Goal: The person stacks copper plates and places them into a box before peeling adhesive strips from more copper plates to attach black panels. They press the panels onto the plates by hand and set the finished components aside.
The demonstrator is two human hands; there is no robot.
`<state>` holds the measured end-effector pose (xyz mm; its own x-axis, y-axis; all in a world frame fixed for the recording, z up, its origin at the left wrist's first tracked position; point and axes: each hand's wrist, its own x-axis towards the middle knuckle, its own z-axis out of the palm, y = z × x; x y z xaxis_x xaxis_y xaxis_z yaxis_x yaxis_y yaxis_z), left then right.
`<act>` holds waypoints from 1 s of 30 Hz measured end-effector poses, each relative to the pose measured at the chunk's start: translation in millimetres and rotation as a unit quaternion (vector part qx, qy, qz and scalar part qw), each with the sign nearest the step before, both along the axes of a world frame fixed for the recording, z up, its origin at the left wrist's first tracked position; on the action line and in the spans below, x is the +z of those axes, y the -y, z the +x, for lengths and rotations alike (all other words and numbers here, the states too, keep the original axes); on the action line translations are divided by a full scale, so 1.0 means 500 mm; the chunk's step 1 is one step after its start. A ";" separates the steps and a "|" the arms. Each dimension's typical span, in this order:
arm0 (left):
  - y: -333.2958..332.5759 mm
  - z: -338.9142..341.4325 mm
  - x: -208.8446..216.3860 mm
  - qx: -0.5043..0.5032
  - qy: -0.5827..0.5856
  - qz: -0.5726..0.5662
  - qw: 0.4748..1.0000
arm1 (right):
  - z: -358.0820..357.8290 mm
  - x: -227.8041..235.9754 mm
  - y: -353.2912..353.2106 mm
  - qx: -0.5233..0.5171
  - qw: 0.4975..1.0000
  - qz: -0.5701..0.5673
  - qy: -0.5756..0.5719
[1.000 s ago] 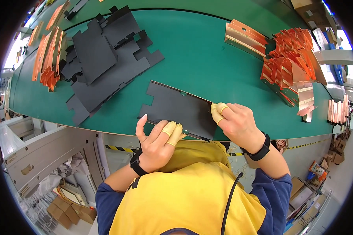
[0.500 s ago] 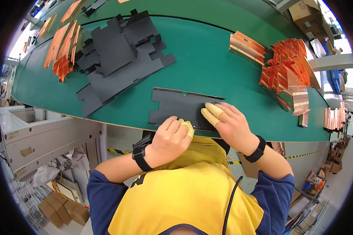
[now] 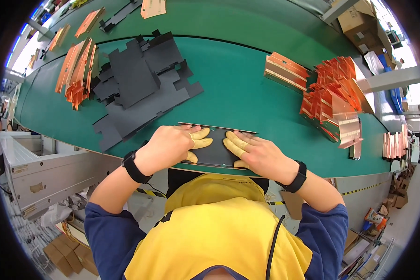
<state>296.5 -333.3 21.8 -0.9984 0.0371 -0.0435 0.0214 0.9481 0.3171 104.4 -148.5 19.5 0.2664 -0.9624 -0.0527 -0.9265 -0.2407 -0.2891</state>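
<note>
A long shallow metal tray with a black sheet (image 3: 213, 147) lining its face lies at the table's near edge. Thin copper-coloured rims show along its long sides. On its left end rests my left hand (image 3: 175, 144), fingers stretched over the black face and thumb by the near rim. My right hand (image 3: 254, 151) presses on the right end the same way, its fingers extended. Yellow finger covers are on several fingers of both hands. The tray's two ends are hidden under my hands.
Cut black sheets (image 3: 135, 79) are piled at the left on the green table (image 3: 228, 84). Bent copper-coloured metal pieces (image 3: 336, 98) are heaped at the right, with more (image 3: 74, 72) at the far left. A grey metal frame (image 3: 56, 172) stands beside the table at the lower left.
My left hand has moved from the near edge onto the left end of the tray, and its fingers have straightened. The right hand has shifted slightly nearer. The whole view has tilted a little.
</note>
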 end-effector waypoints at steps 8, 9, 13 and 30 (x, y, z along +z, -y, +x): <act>0.015 0.045 0.012 0.061 0.058 -0.027 0.996 | -0.021 -0.010 -0.064 -0.075 0.995 -0.067 -0.029; 0.016 0.052 0.010 0.053 0.048 -0.040 0.997 | -0.023 -0.014 -0.064 -0.078 0.994 -0.071 -0.030; 0.017 0.045 0.004 0.035 0.020 -0.120 0.992 | -0.032 -0.007 -0.045 -0.088 0.995 -0.054 -0.015; -0.141 0.087 0.070 0.313 -0.396 0.105 0.856 | 0.008 0.165 -0.146 -0.250 0.945 -0.155 0.142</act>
